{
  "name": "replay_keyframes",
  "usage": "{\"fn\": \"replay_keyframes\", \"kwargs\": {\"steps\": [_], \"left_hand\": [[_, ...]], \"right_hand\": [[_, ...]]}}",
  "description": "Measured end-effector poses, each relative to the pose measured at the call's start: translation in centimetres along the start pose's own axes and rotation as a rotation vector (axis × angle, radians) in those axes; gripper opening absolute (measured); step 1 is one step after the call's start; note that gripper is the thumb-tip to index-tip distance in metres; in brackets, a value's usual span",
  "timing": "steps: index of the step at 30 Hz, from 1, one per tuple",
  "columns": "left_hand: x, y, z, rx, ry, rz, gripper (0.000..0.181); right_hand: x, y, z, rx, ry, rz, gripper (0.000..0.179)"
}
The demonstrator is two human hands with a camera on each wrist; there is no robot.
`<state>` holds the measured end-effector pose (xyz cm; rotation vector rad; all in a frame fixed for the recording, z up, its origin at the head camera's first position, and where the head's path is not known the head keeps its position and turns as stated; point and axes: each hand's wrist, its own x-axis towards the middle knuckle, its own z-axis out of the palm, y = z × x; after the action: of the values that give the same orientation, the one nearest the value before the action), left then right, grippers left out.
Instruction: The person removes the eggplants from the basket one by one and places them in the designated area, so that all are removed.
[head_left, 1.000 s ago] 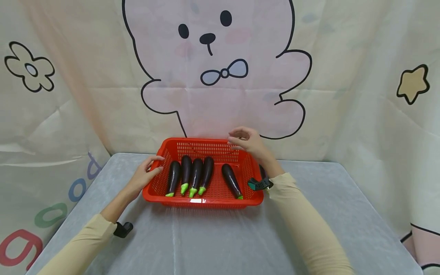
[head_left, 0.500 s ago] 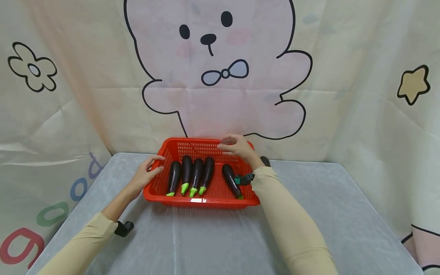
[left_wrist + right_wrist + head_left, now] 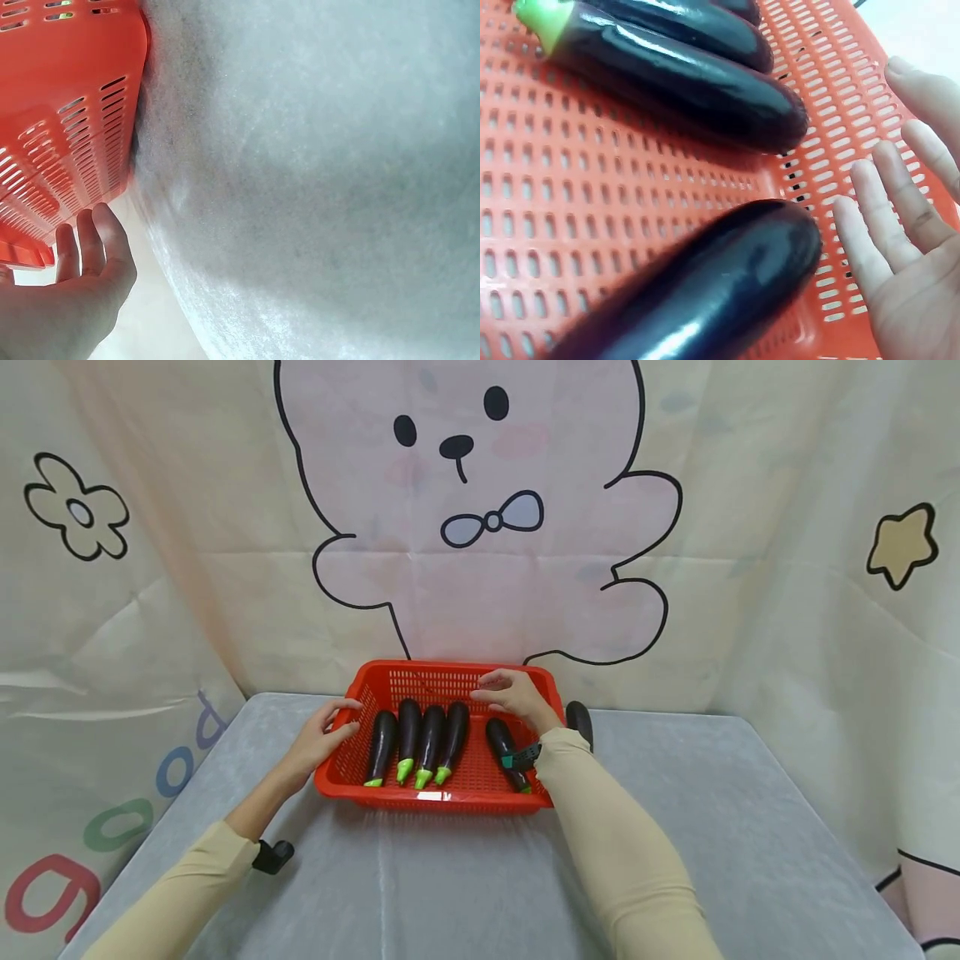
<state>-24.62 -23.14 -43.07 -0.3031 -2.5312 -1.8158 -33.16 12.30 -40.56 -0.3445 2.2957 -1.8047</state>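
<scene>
A red plastic basket (image 3: 450,804) holds several eggplants (image 3: 431,745) side by side on its left. One more eggplant (image 3: 500,739) lies apart on the right, partly covered by my right wrist. My left hand (image 3: 311,745) is at the basket's left rim, fingers extended along the outer wall in the left wrist view; whether it bears on the rim, I cannot tell. My right hand (image 3: 513,696) hovers over the back right of the basket, fingers loosely spread and holding nothing. In the right wrist view its fingertips are near the lone eggplant's rounded end.
A dark eggplant-like thing (image 3: 580,722) lies on the table right of the basket, partly hidden by my right sleeve. The grey cloth-covered table (image 3: 450,885) ends at a printed curtain (image 3: 480,593) behind the basket. Curtains hang on both sides too.
My right hand has moved left and down, from the basket's back right rim to over its inside. The left hand, basket and eggplants have stayed in place.
</scene>
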Motion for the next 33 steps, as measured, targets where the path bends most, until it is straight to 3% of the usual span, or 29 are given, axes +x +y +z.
{"fn": "replay_keyframes", "kwargs": {"steps": [14, 23, 33], "left_hand": [[-0.1, 0.0, -0.1, 0.021, 0.0, -0.006, 0.04], [0.2, -0.1, -0.1, 0.029, 0.004, 0.0, 0.038], [0.2, 0.0, 0.0, 0.032, 0.003, -0.006, 0.038]], "right_hand": [[-0.1, 1.1, 1.1, -0.152, 0.064, 0.005, 0.042], [0.1, 1.4, 1.0, -0.179, 0.005, -0.046, 0.053], [0.7, 2.1, 1.4, -0.193, -0.029, -0.057, 0.053]]}}
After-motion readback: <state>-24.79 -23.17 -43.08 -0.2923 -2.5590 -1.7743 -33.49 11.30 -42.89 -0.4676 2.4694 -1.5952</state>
